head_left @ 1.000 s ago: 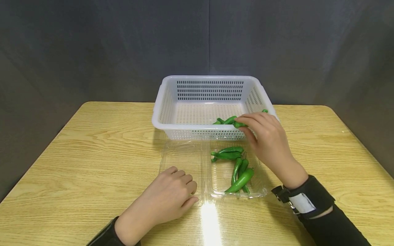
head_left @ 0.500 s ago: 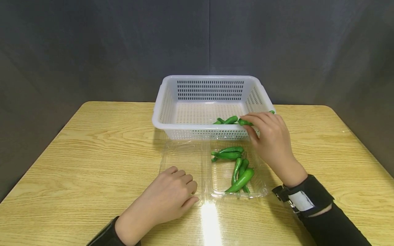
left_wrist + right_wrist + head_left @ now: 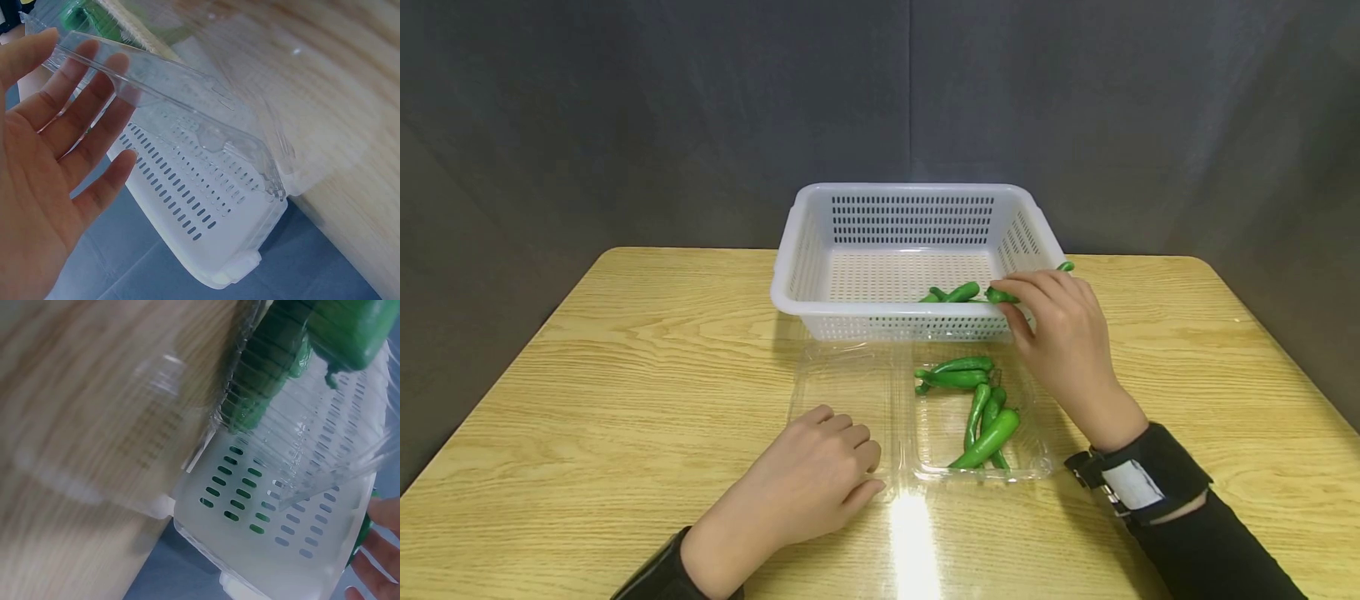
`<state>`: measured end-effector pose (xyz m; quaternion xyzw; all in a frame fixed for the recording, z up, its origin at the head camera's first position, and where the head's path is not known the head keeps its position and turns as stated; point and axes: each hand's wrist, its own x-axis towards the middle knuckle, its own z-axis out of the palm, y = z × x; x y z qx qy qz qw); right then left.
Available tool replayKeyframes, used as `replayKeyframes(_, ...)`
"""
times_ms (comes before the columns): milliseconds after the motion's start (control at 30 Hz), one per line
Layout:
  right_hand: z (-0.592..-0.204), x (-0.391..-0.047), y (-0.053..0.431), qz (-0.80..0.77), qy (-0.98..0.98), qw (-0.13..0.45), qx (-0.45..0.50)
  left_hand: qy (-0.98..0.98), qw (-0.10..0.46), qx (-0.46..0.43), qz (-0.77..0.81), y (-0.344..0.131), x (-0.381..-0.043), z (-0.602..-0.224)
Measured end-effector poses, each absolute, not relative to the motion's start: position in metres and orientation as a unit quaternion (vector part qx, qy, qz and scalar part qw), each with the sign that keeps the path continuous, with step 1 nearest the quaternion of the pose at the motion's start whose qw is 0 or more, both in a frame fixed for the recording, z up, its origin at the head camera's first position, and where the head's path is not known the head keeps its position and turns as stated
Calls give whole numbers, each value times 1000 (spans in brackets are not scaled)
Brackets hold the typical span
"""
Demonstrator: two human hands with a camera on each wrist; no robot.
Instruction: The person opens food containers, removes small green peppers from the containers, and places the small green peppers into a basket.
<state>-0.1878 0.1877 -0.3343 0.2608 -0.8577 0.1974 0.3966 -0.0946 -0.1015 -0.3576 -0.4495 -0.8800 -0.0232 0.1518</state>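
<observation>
In the head view my right hand (image 3: 1063,342) pinches a green chili pepper (image 3: 1002,296) between thumb and fingertips, over the near right rim of a white slotted basket (image 3: 880,308). The pepper's far end shows past the knuckles; its middle is hidden behind the fingers. My left hand (image 3: 820,475) rests by the near edge of a clear plastic clamshell's left half (image 3: 842,379). The left wrist view shows that hand's fingers (image 3: 97,119) loosely extended at the clear edge. Several green peppers (image 3: 988,437) lie in the clamshell's right half (image 3: 936,429).
More green peppers (image 3: 962,292) lie inside the basket, against its near wall. The clamshell lies spread flat just in front of the basket on a wooden table (image 3: 625,400). A dark grey partition (image 3: 700,125) stands behind the table.
My right hand has shifted slightly right along the basket's near rim with the pepper pinched in it. The left hand and the peppers in the clamshell stay put.
</observation>
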Motion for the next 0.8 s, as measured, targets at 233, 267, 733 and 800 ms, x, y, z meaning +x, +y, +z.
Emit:
replayKeyframes(233, -336, -188, 189, 198, -861, 392, 257, -880, 151, -449, -20, -101, -94, -357)
replayKeyframes(267, -336, -188, 189, 198, -861, 391, 257, -880, 152, -449, -20, -101, -94, -357)
replayKeyframes(733, -338, -189, 189, 191, -865, 385, 258, -881, 147, -448, -25, -101, -94, -358)
replayKeyframes(800, -339, -189, 190, 191, -865, 385, 258, -881, 147, -449, -26, -101, -94, -357)
